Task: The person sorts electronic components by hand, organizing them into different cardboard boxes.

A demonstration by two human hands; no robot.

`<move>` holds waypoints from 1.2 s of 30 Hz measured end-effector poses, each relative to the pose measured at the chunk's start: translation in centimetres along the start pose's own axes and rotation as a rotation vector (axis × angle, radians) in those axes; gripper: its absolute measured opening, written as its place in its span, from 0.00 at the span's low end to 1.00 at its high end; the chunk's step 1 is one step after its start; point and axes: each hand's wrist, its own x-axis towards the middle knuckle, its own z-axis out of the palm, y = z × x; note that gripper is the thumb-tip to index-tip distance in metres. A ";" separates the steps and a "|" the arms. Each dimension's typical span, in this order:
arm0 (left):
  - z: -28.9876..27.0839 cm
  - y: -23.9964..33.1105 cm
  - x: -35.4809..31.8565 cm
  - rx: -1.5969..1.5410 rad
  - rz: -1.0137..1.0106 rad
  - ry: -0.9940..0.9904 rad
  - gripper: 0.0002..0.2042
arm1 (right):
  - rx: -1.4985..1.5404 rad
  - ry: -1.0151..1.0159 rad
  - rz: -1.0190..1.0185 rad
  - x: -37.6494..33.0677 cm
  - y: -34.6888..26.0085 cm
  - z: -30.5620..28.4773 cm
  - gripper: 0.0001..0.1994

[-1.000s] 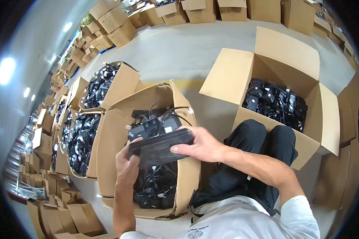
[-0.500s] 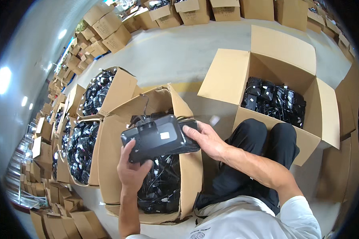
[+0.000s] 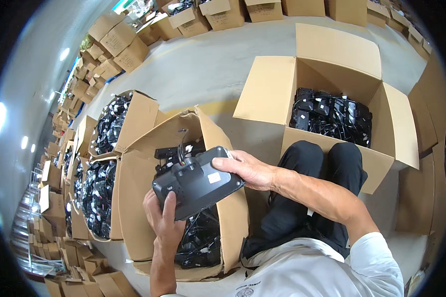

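Between my two hands is a flat black plastic unit (image 3: pixel 195 185) with rounded corners, a white label and a short cable standing up from its raised connector. My left hand (image 3: pixel 164 210) grips its left end, thumb on top. My right hand (image 3: pixel 245 169) grips the right end, its thumb pressed on the upper face. The unit is tilted above an open cardboard box (image 3: pixel 235 208). Inside that box lie more black units and cables (image 3: pixel 200 242), partly hidden by the held one.
A second open carton (image 3: pixel 267 91) stands at the right beyond my knees, with black units and cables (image 3: pixel 332 116) in it. Boxes full of bagged black parts (image 3: pixel 99 193) line the left. Stacked cartons (image 3: pixel 119 47) and a row of boxes (image 3: pixel 265 11) stand farther off.
The black unit has tilted, its right end higher, and come slightly lower. My right hand has shifted onto its upper right edge. The whole view has shifted slightly.
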 end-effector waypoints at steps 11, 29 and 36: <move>1.8 0.0 3.9 -0.466 -0.100 0.022 0.36 | -0.192 0.165 -0.019 -0.1 -2.0 -2.4 0.38; 14.8 6.1 23.8 -1.204 -0.465 -0.182 0.51 | -1.150 0.518 -0.610 -8.3 -15.5 -12.4 0.31; 28.2 11.8 29.2 -1.341 -0.496 -0.936 0.28 | -0.482 0.912 -0.515 -14.5 -13.6 -26.1 0.35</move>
